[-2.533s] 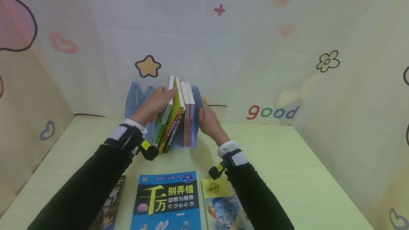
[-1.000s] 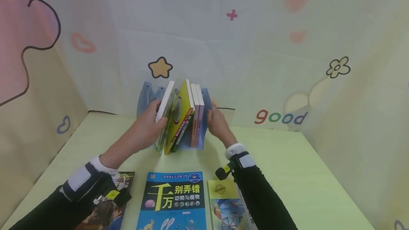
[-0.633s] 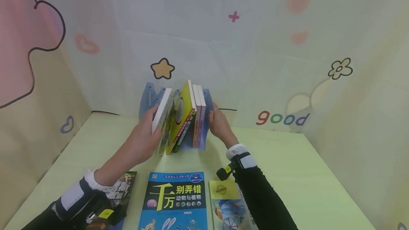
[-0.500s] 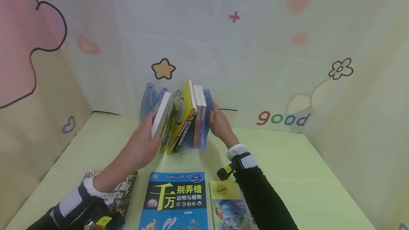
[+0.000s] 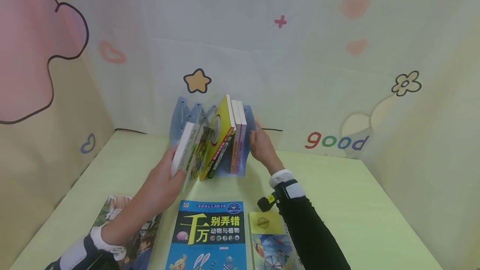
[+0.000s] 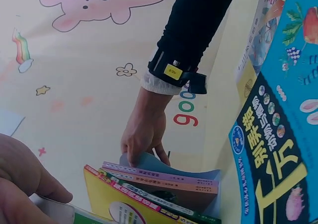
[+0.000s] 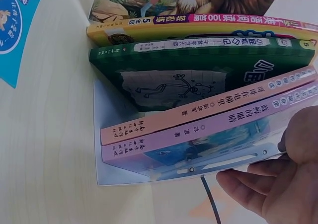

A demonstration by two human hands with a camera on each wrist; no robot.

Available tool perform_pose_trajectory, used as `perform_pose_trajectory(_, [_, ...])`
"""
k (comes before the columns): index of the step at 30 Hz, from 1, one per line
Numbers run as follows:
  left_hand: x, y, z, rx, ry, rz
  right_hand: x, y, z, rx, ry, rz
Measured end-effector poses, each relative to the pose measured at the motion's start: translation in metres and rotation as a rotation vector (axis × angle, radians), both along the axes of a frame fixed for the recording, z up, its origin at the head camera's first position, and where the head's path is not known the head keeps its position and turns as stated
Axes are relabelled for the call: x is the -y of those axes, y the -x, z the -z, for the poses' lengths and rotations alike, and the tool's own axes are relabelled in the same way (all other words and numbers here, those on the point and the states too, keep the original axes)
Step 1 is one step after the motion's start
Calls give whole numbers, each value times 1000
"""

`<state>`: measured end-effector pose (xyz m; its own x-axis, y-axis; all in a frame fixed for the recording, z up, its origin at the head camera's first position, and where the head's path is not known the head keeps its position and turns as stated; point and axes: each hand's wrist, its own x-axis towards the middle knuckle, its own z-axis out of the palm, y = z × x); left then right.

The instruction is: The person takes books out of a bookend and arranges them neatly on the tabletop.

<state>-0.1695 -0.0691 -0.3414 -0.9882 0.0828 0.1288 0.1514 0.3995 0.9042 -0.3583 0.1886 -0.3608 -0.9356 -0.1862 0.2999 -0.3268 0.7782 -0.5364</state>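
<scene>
My left hand [image 5: 161, 184] grips a book [image 5: 189, 149] with white page edges and a green illustrated cover, thumb on the near side. The book tilts left, in front of a blue adjustable bookend [image 5: 180, 116]. My right hand [image 5: 263, 149] holds the bookend's right side plate; in the right wrist view its thumb and fingers are at the plate's edge. Between them lean a yellow book [image 5: 221, 130] and a dark green book [image 7: 114, 75]. A pink-spined book [image 7: 129, 126] and a purple-spined book [image 7: 149, 152] stand against the right plate.
On the table [image 5: 318, 203] in front lie a blue book [image 5: 225, 257], a yellow-topped book [image 5: 264, 222] partly under the right forearm, and a picture-covered book [image 5: 144, 245] partly under the left forearm. A cloth backdrop [image 5: 240, 66] rises behind the bookend.
My left hand has gone from the book tops to gripping the leftmost book, then drawn it down and toward me, away from the yellow one. My right hand stays at the bookend.
</scene>
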Motion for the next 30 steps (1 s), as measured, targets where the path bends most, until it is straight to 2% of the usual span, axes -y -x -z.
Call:
perform_pose_trajectory(6, [4,-5,9,5,0,-21,-1,0,0,-8,35,11])
perform_pose_trajectory(17, [18,-13,20,-127,14,-94,4,1,2,-21,73,25])
perform_pose_trajectory(22, [28,-22,15,-110,33,-88,3,0,1,-10,86,12])
perform_pose_trajectory(26, [36,-32,5,-44,58,-86,0,-2,1,31,136,14])
perform_pose_trajectory(30, [48,-41,-4,-32,65,-74,-4,-5,1,88,203,-3])
